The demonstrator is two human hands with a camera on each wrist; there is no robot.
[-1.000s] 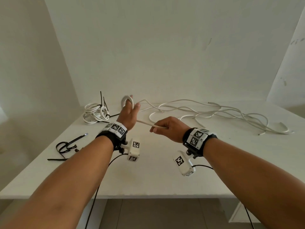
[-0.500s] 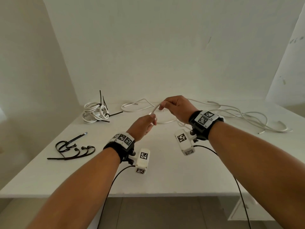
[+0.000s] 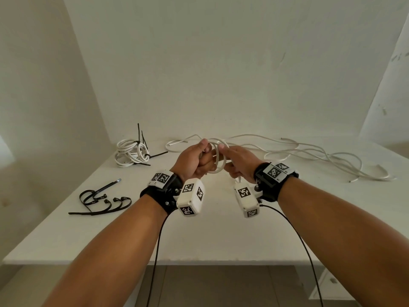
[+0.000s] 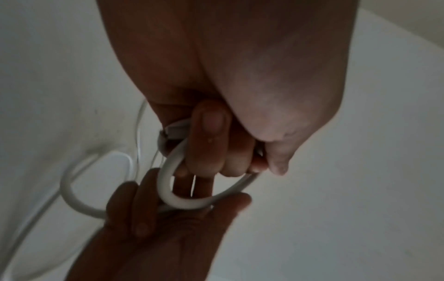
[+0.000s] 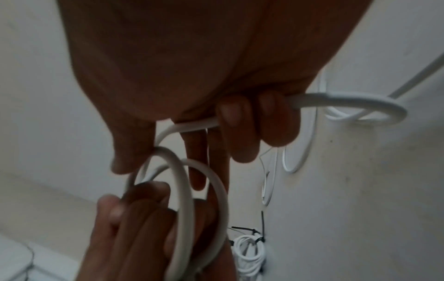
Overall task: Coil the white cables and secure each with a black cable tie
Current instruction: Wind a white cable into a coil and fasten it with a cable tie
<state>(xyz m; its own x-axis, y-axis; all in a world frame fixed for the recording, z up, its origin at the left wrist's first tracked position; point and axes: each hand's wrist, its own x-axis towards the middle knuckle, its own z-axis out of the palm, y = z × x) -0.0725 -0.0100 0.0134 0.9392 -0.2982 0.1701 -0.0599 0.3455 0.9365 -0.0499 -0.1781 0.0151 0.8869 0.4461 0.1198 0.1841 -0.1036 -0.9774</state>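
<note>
No readable writing shows, only square black-and-white markers on the wristbands (image 3: pixel 275 171). Above the table (image 3: pixel 210 235), the left hand (image 3: pixel 194 161) curls its fingers round small loops of cable (image 3: pixel 218 160) while the right hand (image 3: pixel 240 161) grips the running length. Only the right wrist view shows that grip; the head view alone shows the loose ties (image 3: pixel 99 201) and the tied coil (image 3: pixel 131 152).

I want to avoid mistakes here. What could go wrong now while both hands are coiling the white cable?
1. The coil has only a few loops, gripped by the left hand; they may spring apart if that grip loosens.
2. The loose cable lies tangled across the table, so pulling more in with the right hand may snag it.
3. The spare black ties lie off to the left, away from both hands.
</note>
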